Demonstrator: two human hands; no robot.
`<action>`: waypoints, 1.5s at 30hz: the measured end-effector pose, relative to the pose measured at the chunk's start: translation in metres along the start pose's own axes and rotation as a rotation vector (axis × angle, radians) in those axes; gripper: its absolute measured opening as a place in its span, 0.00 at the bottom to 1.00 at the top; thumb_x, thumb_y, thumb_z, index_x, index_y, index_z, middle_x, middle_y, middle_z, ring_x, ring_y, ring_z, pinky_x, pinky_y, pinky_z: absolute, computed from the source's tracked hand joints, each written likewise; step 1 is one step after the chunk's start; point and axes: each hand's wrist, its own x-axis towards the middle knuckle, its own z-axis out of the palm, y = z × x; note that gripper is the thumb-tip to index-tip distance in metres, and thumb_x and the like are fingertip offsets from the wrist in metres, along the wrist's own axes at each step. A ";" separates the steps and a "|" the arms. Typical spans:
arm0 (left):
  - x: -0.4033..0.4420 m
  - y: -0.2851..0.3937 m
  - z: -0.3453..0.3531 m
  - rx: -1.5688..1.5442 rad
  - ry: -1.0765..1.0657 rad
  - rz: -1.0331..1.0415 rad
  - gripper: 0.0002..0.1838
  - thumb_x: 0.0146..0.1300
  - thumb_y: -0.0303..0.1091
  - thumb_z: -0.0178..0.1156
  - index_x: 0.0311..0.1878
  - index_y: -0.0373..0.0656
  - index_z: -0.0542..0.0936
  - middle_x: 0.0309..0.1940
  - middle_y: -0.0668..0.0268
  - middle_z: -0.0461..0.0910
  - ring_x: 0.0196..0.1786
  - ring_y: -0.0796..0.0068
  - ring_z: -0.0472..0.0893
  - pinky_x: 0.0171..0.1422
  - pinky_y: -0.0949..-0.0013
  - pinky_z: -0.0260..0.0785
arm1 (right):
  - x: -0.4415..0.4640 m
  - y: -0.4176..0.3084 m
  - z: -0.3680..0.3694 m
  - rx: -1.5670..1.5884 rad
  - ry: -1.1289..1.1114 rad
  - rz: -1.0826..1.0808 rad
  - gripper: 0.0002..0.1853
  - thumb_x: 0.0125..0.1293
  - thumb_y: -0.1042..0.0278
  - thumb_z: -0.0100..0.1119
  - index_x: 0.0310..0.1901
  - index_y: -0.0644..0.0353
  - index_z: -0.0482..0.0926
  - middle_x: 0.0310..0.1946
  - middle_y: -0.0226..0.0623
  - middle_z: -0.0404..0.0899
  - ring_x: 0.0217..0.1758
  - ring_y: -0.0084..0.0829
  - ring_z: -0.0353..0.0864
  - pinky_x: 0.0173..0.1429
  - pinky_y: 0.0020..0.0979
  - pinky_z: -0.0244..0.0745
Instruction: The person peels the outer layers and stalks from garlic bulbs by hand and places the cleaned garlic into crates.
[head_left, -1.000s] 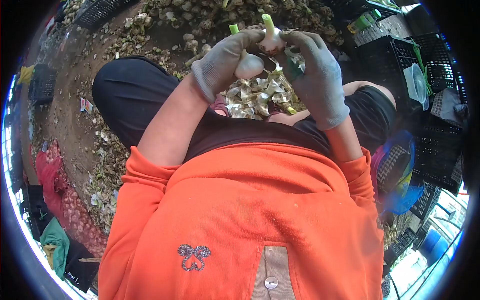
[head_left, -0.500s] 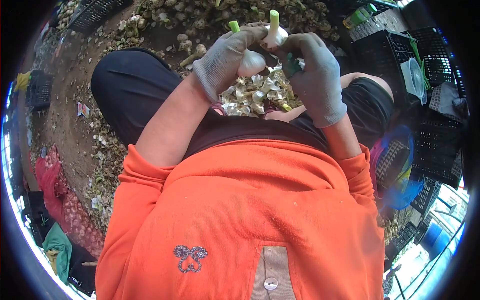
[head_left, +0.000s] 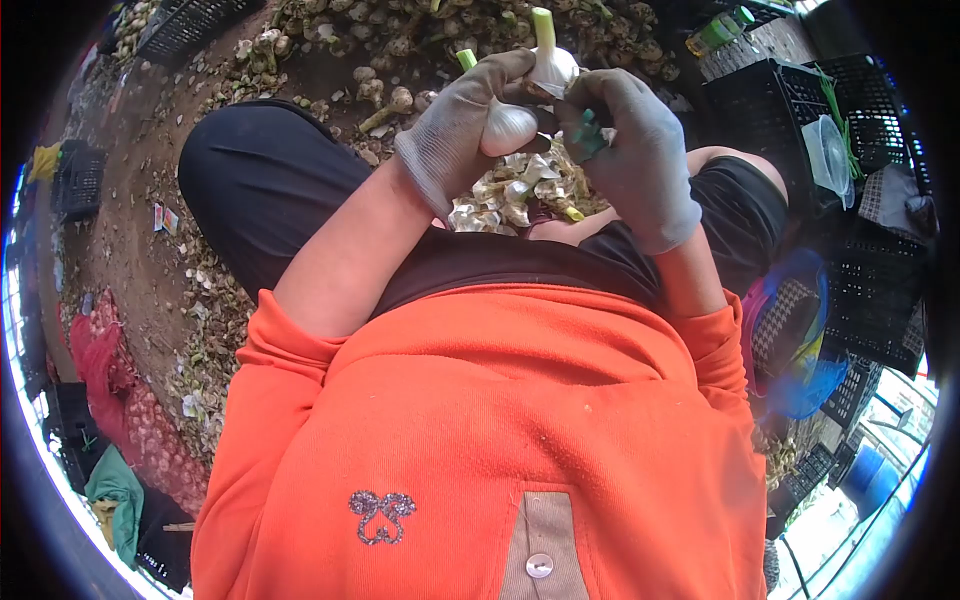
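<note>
My left hand (head_left: 462, 125), in a grey work glove, is closed around two garlic bulbs. One white garlic bulb (head_left: 508, 129) rests low in the palm, and its cut green stem (head_left: 467, 59) pokes out above the hand. Between the fingertips stands a second garlic bulb (head_left: 553, 72), its pale stem pointing up. My right hand (head_left: 635, 150), gloved too, pinches at this bulb's right side, where its outer skin meets the fingers. A green wrap (head_left: 588, 136) sits around the right thumb. Peeled garlic skins (head_left: 515, 190) lie in a heap below, between my legs.
Many garlic bulbs (head_left: 400, 40) with stems cover the ground ahead. Black plastic crates (head_left: 740, 100) stand on the right, with a clear plastic container (head_left: 828, 155). A red net sack (head_left: 150, 430) of garlic lies on the left. A green bottle (head_left: 718, 32) is at the upper right.
Both hands have shifted slightly to the right. The upper bulb has tilted a little, and my right fingers have drawn closer along its side.
</note>
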 end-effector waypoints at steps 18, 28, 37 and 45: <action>0.012 0.004 -0.031 -0.263 0.144 -0.191 0.25 0.71 0.51 0.48 0.55 0.38 0.75 0.41 0.55 0.84 0.41 0.65 0.85 0.46 0.64 0.82 | 0.004 -0.029 -0.027 0.473 -0.504 0.325 0.10 0.61 0.69 0.66 0.42 0.63 0.80 0.32 0.32 0.79 0.34 0.20 0.76 0.40 0.27 0.73; 0.016 0.008 -0.044 -0.376 0.130 -0.183 0.24 0.74 0.49 0.40 0.57 0.41 0.75 0.46 0.57 0.84 0.48 0.64 0.85 0.44 0.64 0.80 | -0.011 0.032 -0.015 0.323 -0.096 0.329 0.10 0.66 0.63 0.67 0.38 0.61 0.79 0.37 0.31 0.77 0.39 0.21 0.75 0.41 0.27 0.72; 0.013 0.005 0.015 0.079 0.298 0.029 0.18 0.72 0.40 0.53 0.60 0.44 0.74 0.43 0.67 0.79 0.36 0.83 0.77 0.35 0.76 0.73 | -0.020 0.022 0.031 1.797 -0.356 1.046 0.36 0.67 0.29 0.50 0.65 0.50 0.69 0.57 0.32 0.73 0.60 0.35 0.73 0.57 0.44 0.74; 0.018 -0.004 0.028 1.055 0.050 0.270 0.37 0.57 0.36 0.68 0.70 0.40 0.66 0.62 0.52 0.71 0.66 0.60 0.71 0.71 0.62 0.62 | -0.037 0.041 0.053 1.912 0.034 1.208 0.28 0.71 0.33 0.46 0.58 0.48 0.74 0.53 0.34 0.78 0.58 0.35 0.77 0.64 0.49 0.70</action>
